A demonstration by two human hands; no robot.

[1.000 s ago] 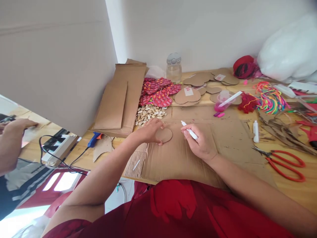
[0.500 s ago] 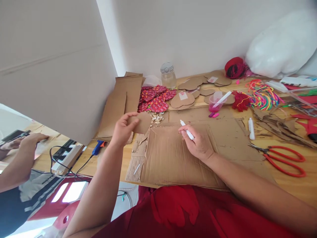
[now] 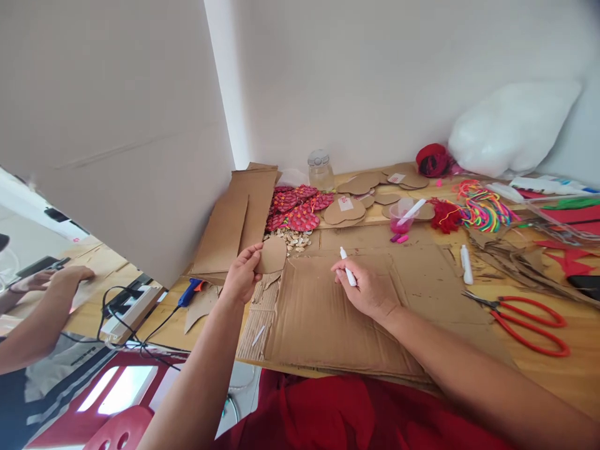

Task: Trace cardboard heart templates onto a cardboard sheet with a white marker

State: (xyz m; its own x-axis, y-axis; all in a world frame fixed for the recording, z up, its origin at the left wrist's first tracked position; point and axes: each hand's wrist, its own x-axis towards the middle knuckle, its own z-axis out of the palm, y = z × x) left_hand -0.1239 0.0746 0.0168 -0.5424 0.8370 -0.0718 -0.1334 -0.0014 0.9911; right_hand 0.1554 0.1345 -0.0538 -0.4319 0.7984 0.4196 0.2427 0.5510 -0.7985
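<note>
My left hand (image 3: 244, 270) pinches a small rounded cardboard piece (image 3: 273, 255) by its left edge, holding it up near the left side of the cardboard sheet (image 3: 319, 319). In my right hand (image 3: 368, 286) is a white marker pen (image 3: 347, 265), its tip pointing up and away from me above the same sheet. Behind the left hand lie a heap of small pale shell-like bits (image 3: 295, 240) and red patterned fabric pieces (image 3: 300, 215). Cut cardboard shapes (image 3: 344, 215), some with white labels, are stacked farther back.
Red-handled scissors (image 3: 529, 319) and another white pen (image 3: 466, 264) lie to the right, with cardboard scraps (image 3: 510, 256) beyond. A blue glue gun (image 3: 189, 292) and power strip (image 3: 134, 309) sit left. A pink-tinted cup (image 3: 404, 215) stands behind. Another person's arm (image 3: 44, 312) shows at far left.
My left hand has turned the cardboard piece so its rounded outline shows more. The right hand still holds the marker, now a little more upright. The whole view has tilted slightly upward.
</note>
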